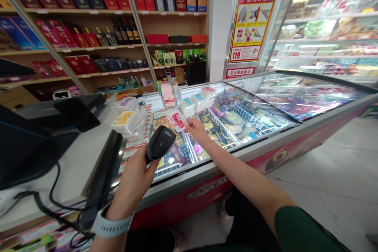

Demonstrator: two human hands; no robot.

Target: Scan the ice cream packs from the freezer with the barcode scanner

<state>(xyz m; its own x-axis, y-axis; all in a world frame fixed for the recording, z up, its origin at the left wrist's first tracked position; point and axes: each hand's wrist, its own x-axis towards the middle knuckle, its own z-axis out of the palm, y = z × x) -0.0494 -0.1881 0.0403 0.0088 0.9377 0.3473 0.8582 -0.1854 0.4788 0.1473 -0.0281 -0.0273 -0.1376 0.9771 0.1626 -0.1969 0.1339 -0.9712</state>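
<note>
A black handheld barcode scanner (pixel 162 141) is gripped in my left hand (pixel 137 175), its head pointing up and away from me. My right hand (pixel 195 128) pinches the right edge of a flat white packet with red print (pixel 177 120), held over the glass top of a chest freezer (pixel 254 147). The packet is just beyond the scanner's head, a little to its right. Stacks of similar flat packs with blue and red labels (pixel 199 101) lie on the glass behind it. To the left, packs with a yellow label (pixel 125 120) are piled by the counter's edge.
A white counter (pixel 79 151) on the left holds a dark monitor and a black device (pixel 78 112), with cables hanging near my left forearm. Shelves of boxes and bottles (pixel 103 49) stand behind. A second freezer section (pixel 313 86) and a refrigerated display (pixel 330 31) are at the right.
</note>
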